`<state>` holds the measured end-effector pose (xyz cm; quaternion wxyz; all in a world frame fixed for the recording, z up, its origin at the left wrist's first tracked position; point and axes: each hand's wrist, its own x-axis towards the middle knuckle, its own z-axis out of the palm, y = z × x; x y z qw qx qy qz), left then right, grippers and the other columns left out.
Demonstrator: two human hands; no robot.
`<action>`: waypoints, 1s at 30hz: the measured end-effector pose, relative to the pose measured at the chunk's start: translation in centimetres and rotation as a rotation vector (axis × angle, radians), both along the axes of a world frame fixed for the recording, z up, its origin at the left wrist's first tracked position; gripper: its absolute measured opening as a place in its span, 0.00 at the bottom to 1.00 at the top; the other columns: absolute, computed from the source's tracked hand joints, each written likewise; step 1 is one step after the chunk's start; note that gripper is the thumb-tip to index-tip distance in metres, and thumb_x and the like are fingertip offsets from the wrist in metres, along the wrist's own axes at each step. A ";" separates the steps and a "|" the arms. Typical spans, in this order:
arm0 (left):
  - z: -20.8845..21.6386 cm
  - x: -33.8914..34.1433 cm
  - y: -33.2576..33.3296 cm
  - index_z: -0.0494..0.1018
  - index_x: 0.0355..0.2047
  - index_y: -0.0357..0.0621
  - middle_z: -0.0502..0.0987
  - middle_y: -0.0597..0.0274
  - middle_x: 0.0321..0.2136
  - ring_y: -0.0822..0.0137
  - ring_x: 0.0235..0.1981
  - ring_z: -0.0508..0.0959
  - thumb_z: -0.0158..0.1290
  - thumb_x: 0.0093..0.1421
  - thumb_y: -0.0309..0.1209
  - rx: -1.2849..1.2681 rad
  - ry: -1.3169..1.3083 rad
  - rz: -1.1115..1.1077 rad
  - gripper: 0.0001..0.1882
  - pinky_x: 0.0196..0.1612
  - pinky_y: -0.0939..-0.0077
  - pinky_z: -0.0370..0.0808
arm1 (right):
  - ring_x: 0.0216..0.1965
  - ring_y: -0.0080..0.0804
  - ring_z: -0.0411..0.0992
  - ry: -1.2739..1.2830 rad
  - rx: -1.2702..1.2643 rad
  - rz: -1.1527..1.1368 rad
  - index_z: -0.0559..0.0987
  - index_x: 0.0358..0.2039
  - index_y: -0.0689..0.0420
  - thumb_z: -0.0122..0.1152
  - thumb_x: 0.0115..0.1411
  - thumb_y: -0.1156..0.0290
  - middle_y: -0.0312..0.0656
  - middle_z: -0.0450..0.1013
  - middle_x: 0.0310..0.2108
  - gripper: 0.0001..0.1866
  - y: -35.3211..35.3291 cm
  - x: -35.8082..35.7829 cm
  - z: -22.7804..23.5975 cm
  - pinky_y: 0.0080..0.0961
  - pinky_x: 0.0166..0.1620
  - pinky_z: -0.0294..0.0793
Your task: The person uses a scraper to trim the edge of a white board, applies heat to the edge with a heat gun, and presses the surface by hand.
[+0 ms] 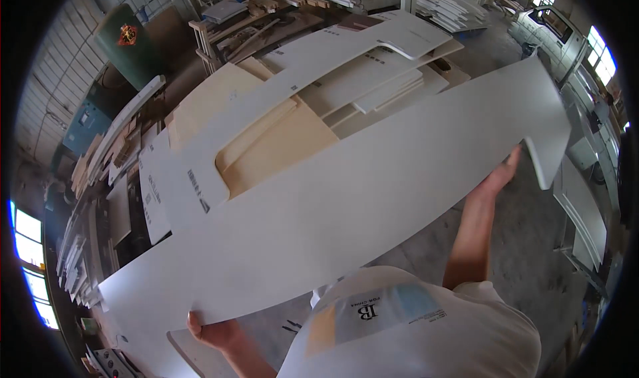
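Note:
A long white panel stretches slantwise across the view in front of me, its right end higher in the picture. It has a downturned leg at each end. My left hand grips its near edge beside the left leg, thumb on top and other fingers mostly hidden underneath. Close to the notch at the right leg, my right hand is closed on the same edge, with its fingers partly under the panel. Beyond lies a large white board with a cut-out, resting on a pile of sheets.
Tan wooden sheets show through the cut-out. At the far left stand a green tank and a blue box. More white panels lean at the right, near a vehicle body. Stacked sheets lie at the back.

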<state>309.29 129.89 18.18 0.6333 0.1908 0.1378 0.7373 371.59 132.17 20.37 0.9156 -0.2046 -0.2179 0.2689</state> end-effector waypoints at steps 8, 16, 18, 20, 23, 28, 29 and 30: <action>-1.4 4.7 14.7 0.74 0.54 0.38 0.76 0.54 0.55 0.56 0.57 0.75 0.56 0.65 0.35 -0.162 0.111 0.243 0.20 0.60 0.55 0.73 | 0.56 0.36 0.74 0.252 -0.523 0.179 0.73 0.61 0.58 0.49 0.74 0.56 0.38 0.75 0.56 0.23 18.1 2.4 -5.0 0.37 0.57 0.76; -4.3 8.3 27.3 0.73 0.55 0.41 0.79 0.57 0.51 0.60 0.50 0.81 0.56 0.69 0.37 -0.419 0.285 0.383 0.19 0.49 0.66 0.82 | 0.43 0.26 0.76 0.217 -0.877 0.270 0.79 0.50 0.56 0.70 0.63 0.61 0.35 0.77 0.43 0.18 34.8 7.8 -6.8 0.26 0.42 0.76; -6.2 9.2 30.1 0.73 0.54 0.42 0.80 0.57 0.50 0.60 0.49 0.81 0.56 0.69 0.37 -0.487 0.265 0.440 0.17 0.49 0.66 0.82 | 0.35 0.23 0.71 0.169 -0.916 0.335 0.80 0.46 0.53 0.74 0.59 0.56 0.34 0.76 0.39 0.20 39.4 9.2 -9.7 0.23 0.34 0.68; -7.1 11.1 33.4 0.74 0.51 0.43 0.80 0.58 0.47 0.60 0.48 0.81 0.57 0.68 0.37 -0.583 0.222 0.534 0.16 0.48 0.66 0.82 | 0.35 0.24 0.71 0.142 -0.996 0.373 0.80 0.46 0.54 0.73 0.59 0.56 0.34 0.75 0.39 0.20 44.0 10.4 -11.4 0.23 0.34 0.68; -11.4 9.4 35.8 0.75 0.52 0.43 0.80 0.58 0.48 0.58 0.50 0.80 0.59 0.67 0.37 -0.619 0.253 0.529 0.17 0.51 0.62 0.81 | 0.38 0.28 0.73 0.093 -1.131 0.419 0.78 0.47 0.57 0.73 0.59 0.57 0.36 0.75 0.42 0.22 49.2 10.2 -11.5 0.27 0.38 0.74; -15.1 10.2 39.9 0.75 0.52 0.44 0.79 0.57 0.49 0.57 0.51 0.79 0.60 0.66 0.38 -0.661 0.228 0.527 0.18 0.51 0.62 0.81 | 0.42 0.30 0.76 0.120 -1.096 0.512 0.74 0.55 0.61 0.71 0.61 0.57 0.41 0.75 0.48 0.28 55.4 11.4 -14.3 0.34 0.50 0.80; -15.6 10.7 41.0 0.75 0.50 0.45 0.80 0.60 0.45 0.61 0.45 0.81 0.58 0.67 0.39 -0.683 0.232 0.550 0.15 0.44 0.68 0.82 | 0.43 0.30 0.76 0.146 -1.092 0.521 0.74 0.55 0.61 0.71 0.62 0.57 0.41 0.75 0.48 0.28 56.4 11.8 -14.8 0.34 0.51 0.79; -16.0 11.2 41.7 0.75 0.48 0.46 0.81 0.64 0.41 0.64 0.40 0.82 0.57 0.68 0.39 -0.707 0.235 0.573 0.13 0.37 0.74 0.83 | 0.43 0.30 0.76 0.147 -1.101 0.526 0.74 0.55 0.61 0.71 0.62 0.57 0.41 0.75 0.48 0.28 57.2 12.1 -15.3 0.34 0.51 0.79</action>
